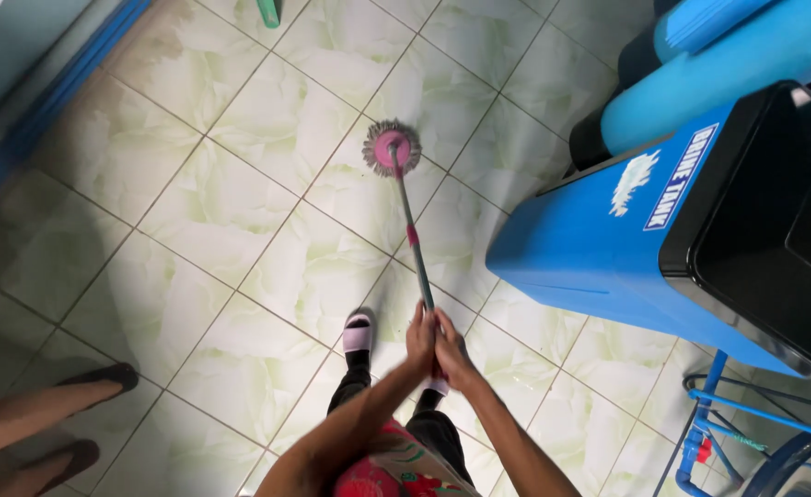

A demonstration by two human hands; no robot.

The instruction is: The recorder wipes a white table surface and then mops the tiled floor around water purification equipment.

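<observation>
A mop with a round pink and grey head (390,147) rests on the pale green tiled floor (240,212). Its thin grey handle (412,230) with a pink band runs down toward me. My left hand (419,339) and my right hand (453,352) are both wrapped around the lower end of the handle, side by side. My foot in a light pink slipper (358,331) stands just left of my hands.
A tall blue tank with a black lid (663,230) stands close on the right, with blue cylinders (718,55) behind it and blue pipework (746,414) below. Another person's feet in dark shoes (102,377) are at lower left. A blue-trimmed wall (28,92) runs along the left.
</observation>
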